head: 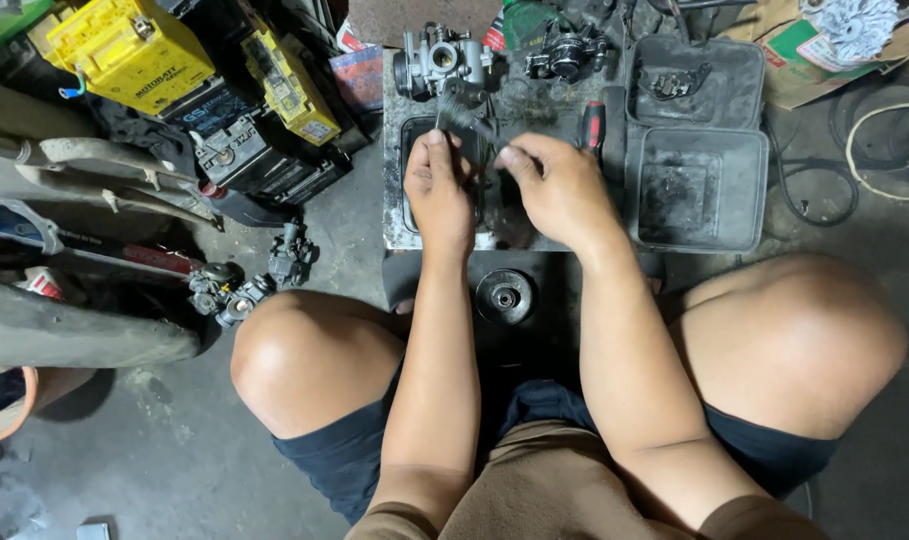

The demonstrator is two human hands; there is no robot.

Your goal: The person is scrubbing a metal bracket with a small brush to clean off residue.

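My left hand (437, 190) and my right hand (559, 185) meet over a dirty grey board (399, 225) on the floor. Together they hold a thin dark flat part (466, 112) that sticks up away from me; the left grips its lower end, the right pinches it from the side. What the part is exactly cannot be told. A metal carburettor (442, 58) stands just beyond it. A red-handled screwdriver (593, 124) lies right of my right hand. A round black pulley (504, 296) sits between my knees.
Two black plastic trays (699, 190) lie to the right, one with a small dark part. Yellow-topped batteries (134, 50) stand at the left. Loose carburettor parts (242, 290) lie by my left knee. Cables (854, 150) and cardboard sit at the right.
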